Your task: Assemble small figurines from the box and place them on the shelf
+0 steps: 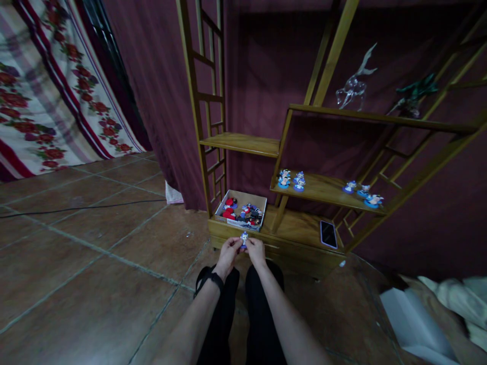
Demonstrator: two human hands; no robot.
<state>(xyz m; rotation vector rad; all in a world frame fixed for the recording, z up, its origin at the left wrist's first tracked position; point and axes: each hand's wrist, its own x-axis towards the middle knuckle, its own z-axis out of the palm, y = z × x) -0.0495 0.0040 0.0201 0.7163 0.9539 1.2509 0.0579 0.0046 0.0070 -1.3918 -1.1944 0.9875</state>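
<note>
Both hands meet low in front of the knees, fingertips drawn together around one small blue-and-white figurine (244, 237). The left hand (228, 252) pinches it from one side, a black band strapped at that wrist, and the right hand (255, 250) pinches it from the other, so the little piece stands between the thumbs. It looks like moulded plastic, though it is too small and dim to be sure. Both forearms stretch straight forward, nearly parallel, above black-clad legs.

The figurine is held just in front of the bottom ledge of a honey-coloured wooden display shelf (243, 144), built of slim square bars and flat boards. On that ledge, just beyond the hands, sits an open shallow cardboard box (242, 195) holding a jumble of red, blue and dark toys. A black smartphone (328, 233) lies flat further right on the same board. The middle board carries a cluster of matching blue-based figurines (291, 180), with three more (363, 192) well apart to the right. A clear glass deer (353, 83) stands on the top board. Brown glazed floor tiles (95, 243) spread to the left.
</note>
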